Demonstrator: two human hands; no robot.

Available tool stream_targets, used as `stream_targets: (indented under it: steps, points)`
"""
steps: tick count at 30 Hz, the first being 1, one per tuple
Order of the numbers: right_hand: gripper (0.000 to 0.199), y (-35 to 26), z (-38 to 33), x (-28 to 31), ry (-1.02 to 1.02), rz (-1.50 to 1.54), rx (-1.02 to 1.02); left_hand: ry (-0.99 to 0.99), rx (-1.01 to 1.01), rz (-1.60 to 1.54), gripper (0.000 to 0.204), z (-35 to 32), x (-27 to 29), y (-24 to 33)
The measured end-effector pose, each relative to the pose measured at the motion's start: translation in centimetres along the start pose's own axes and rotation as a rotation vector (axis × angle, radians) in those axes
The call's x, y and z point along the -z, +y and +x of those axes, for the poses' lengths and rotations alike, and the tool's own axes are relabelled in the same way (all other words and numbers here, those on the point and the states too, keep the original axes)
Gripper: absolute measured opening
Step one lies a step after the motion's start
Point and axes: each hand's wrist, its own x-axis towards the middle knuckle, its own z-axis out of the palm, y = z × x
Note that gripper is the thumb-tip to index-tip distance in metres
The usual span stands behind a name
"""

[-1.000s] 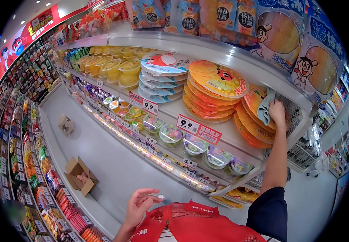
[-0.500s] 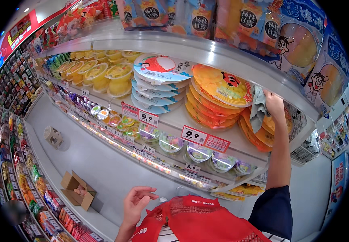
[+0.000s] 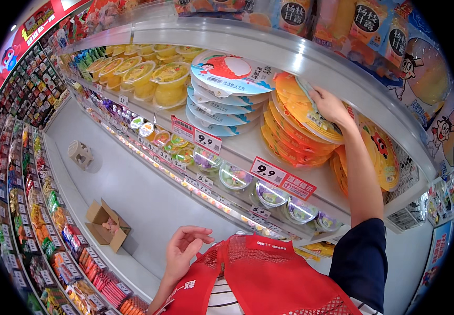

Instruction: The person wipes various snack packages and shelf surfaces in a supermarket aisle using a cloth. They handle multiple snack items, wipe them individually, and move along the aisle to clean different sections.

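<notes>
Change since half a second ago: the right hand point(image 3: 330, 106) has moved left along the shelf, from the packs standing on edge at the shelf's right end to the top of the orange stack; the left hand has stayed low, just above the vest.
Right hand: raised on a bare forearm with a dark blue sleeve point(image 3: 361, 262) at the upper arm; fingers together on the top rim of the uppermost round flat orange-lidded pack point(image 3: 303, 107), thumb side hidden, so a full clamp cannot be told.
Orange pack: top of a tilted stack at the right part of the white upper shelf point(image 3: 237, 149), touching the packs beneath it.
Left hand point(image 3: 184, 251): open, fingers loosely curled and apart, holding nothing, near the red mesh vest point(image 3: 269, 278) at the lower edge.
Beside the stack: a pile of round flat white-and-blue-lidded packs point(image 3: 227, 89), just to its left.
Right end of shelf: more orange packs standing on edge point(image 3: 379, 152) against a wire divider.
Left part of shelf: clear plastic tubs of yellow fruit jelly point(image 3: 153, 79), stacked in rows.
Shelf front edge: red and white price tags point(image 3: 282, 178).
Lower shelf: a row of small clear lidded cups point(image 3: 235, 176) with coloured contents.
Floor: an open brown cardboard box point(image 3: 106, 226), contents unclear.
</notes>
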Motion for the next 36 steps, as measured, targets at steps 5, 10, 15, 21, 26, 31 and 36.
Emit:
stream_targets:
  steps: [5,10,15,21,26,31,36]
  points:
    - [0.035,-4.6,-4.0,-0.6,-0.071,0.163,0.255,-0.022,-0.004,0.003,0.028,0.0,0.0,-0.4]
    - [0.033,-5.1,-6.8,-0.1,-0.066,0.246,0.313,-0.041,-0.005,-0.013,0.028,0.2,-0.4,-0.7]
    - [0.033,-5.1,-8.3,1.6,-0.139,0.343,0.323,-0.081,-0.004,-0.014,0.027,0.5,-0.7,-0.7]
    - [0.03,-5.3,-12.3,5.6,-0.286,0.523,0.309,-0.105,0.003,-0.016,0.025,0.2,-1.0,-0.7]
    - [0.032,-3.0,-18.3,5.3,-0.255,1.152,0.073,-0.106,0.032,-0.026,0.026,-0.1,-0.8,-0.7]
    - [0.024,-7.2,-21.2,-2.3,-0.723,1.012,0.039,-0.208,0.019,0.019,0.038,0.4,-1.2,-1.0]
    - [0.028,-12.7,-23.4,-8.2,-0.973,1.074,0.16,-0.233,0.117,0.291,0.065,0.4,-2.4,0.7]
